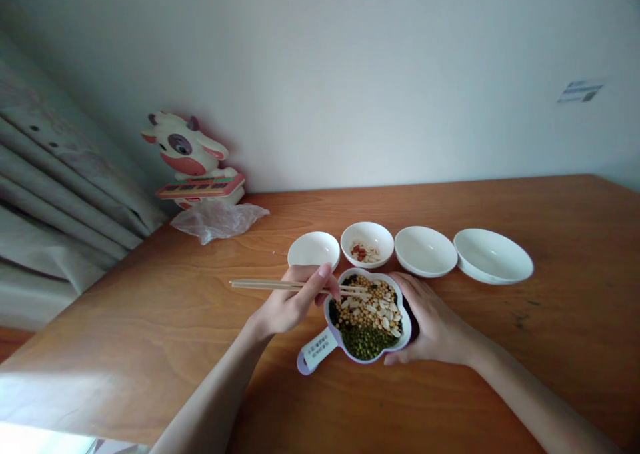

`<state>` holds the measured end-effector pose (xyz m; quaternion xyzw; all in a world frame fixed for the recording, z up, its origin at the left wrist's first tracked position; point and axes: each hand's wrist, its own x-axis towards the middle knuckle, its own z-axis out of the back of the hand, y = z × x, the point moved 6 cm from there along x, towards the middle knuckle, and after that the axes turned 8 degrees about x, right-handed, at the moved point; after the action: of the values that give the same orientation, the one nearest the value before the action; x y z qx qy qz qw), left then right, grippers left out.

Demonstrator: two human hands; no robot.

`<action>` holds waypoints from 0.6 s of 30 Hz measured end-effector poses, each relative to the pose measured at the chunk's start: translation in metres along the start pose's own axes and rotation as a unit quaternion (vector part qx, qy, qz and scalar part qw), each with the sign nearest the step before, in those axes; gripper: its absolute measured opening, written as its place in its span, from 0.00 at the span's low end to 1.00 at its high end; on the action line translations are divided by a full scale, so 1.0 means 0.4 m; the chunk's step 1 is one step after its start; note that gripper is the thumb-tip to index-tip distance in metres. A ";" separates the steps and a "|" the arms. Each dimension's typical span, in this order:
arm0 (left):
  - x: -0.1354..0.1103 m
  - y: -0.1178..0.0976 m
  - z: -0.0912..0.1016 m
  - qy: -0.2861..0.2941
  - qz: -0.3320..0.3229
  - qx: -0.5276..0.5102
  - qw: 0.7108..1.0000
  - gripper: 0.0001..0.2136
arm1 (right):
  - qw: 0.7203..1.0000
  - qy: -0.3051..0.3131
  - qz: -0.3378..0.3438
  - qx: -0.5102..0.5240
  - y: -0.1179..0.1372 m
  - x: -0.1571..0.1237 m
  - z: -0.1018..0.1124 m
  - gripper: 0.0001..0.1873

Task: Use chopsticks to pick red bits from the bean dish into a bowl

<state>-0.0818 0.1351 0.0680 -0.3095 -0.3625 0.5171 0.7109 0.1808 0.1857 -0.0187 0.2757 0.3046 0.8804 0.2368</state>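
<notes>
My left hand (293,304) is closed around a pair of wooden chopsticks (263,285), with their tips over the contents of a flower-shaped handled bowl (320,349). This bowl is white inside with a purple edge. In it lie green beans (367,343), yellow beans (361,317), pale peanut halves (386,311) and some dark grains near the rim. Whether the tips pinch a piece, I cannot tell. My right hand (437,321) curves round the bowl's right side, thumb near and fingers far. Just beyond stands a small white bowl (369,230) holding pale and reddish pieces.
Other white bowls stand in the same row: one at left (313,247), one right of centre (425,249) and one at far right (493,254). A cow toy keyboard (200,154) and a crumpled plastic bag (217,221) sit at the back left, near a curtain (55,194).
</notes>
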 end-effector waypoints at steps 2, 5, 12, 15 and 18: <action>-0.014 -0.003 -0.002 0.050 0.004 0.001 0.999 0.32 | 1.000 0.001 0.000 -0.006 -0.002 -0.003 -0.001 0.80; -0.022 -0.009 -0.004 0.093 0.008 0.023 0.995 0.30 | 1.000 0.004 -0.008 -0.009 -0.008 -0.006 -0.002 0.80; -0.014 -0.028 -0.023 0.127 -0.034 0.082 0.988 0.26 | 1.000 0.011 -0.010 -0.018 -0.015 -0.014 -0.003 0.80; -0.014 -0.041 -0.035 0.143 -0.086 0.110 0.980 0.23 | 1.000 0.010 -0.006 -0.016 -0.014 -0.015 -0.003 0.81; -0.016 -0.047 -0.042 0.151 -0.121 0.123 0.973 0.22 | 1.000 0.008 -0.004 -0.019 -0.011 -0.013 -0.003 0.81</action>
<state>-0.0596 0.1227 0.0730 -0.2477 -0.2199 0.4150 0.8474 0.1850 0.1853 -0.0243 0.2634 0.2908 0.8872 0.2427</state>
